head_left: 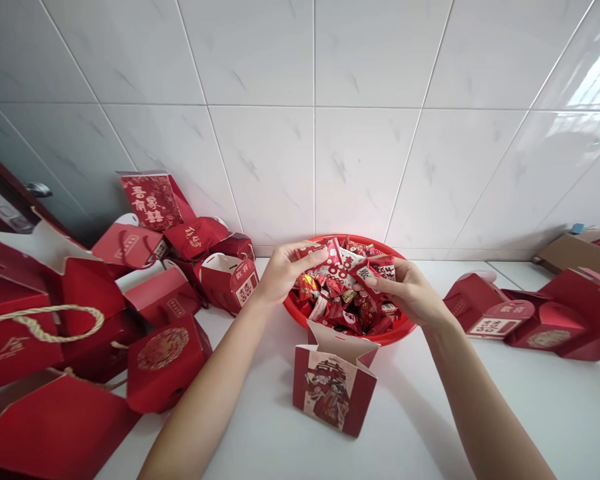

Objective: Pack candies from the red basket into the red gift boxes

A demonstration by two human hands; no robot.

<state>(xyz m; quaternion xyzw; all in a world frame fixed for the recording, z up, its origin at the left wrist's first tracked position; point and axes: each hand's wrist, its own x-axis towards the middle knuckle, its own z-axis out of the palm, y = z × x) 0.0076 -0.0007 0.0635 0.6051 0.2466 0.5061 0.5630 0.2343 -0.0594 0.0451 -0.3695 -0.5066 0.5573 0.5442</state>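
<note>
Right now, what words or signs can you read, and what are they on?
"囍": white label, nearest box left of the bowl.
"囍": white label, nearest box right of it.
"吾", "有", "囍": back-left box.
Too small or blurred: the front box, far-left box, white packet, red packets in the left hand and right hand, other lettering.

The left arm and right arm, both bare, reach over the bench toward its back edge, slanting inward so that the hands come near each other without touching. The left hand is closed in a pinch, its thumb stretched toward the right. The right hand pinches too, its thumb pointing left. Both wrists look nearly straight.
</note>
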